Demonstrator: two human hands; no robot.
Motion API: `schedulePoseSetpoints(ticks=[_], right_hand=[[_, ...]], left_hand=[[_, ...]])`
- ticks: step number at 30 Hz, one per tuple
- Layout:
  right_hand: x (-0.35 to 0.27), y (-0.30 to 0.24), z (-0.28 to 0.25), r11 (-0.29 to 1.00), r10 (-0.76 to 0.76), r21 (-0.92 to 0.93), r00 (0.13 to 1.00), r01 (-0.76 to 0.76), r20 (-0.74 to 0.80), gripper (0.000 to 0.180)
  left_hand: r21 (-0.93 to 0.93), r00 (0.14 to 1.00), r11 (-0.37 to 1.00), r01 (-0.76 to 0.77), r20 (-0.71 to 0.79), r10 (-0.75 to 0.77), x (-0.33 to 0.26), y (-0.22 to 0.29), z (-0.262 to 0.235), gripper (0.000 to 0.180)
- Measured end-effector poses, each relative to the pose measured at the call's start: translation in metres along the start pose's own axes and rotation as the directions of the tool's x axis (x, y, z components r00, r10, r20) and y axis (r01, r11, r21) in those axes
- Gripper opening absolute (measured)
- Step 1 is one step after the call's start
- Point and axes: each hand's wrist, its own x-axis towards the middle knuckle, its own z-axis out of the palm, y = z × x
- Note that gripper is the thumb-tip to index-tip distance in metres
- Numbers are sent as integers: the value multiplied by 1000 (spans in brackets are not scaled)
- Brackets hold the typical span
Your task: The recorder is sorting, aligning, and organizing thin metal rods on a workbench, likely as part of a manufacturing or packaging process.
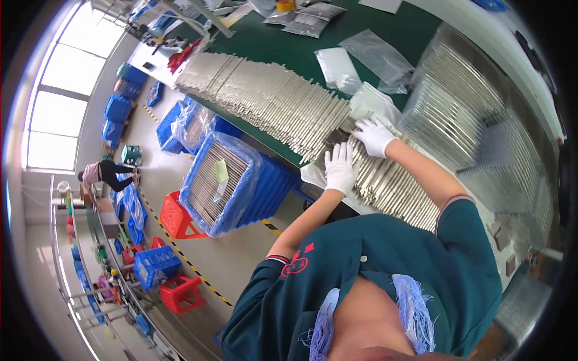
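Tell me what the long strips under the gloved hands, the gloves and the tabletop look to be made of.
Strips: likely bare metal, silvery grey with a dull sheen, thin, straight and stacked in overlapping rows.
Gloves, left hand and right hand: probably white knit fabric, matte and close-fitting.
Tabletop: dark green, flat and matte; perhaps a rubber or vinyl mat, though the look leaves that open.
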Motion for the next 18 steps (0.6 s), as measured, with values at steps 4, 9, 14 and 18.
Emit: schedulePoseSetpoints(ticks=[4,9,14,18], right_hand=[[-7,0,-7,951,205,238,979,-199,0,60],[33,46,25,783,537,442,834,-438,-126,61],[62,85,63,669,564,530,820,-521,95,59],[62,83,69,652,648,411,750,-637,135,56]], left_hand=[[-73,967,997,36,-249,-53,-7,-11,-12,55],[-547,841,790,276,-261,-475,-38,-24,-9,59],[3,840,981,-192,518,163,-52,-40,-23,53],[-7,619,-896,444,725,301,-23,-47,-36,56]])
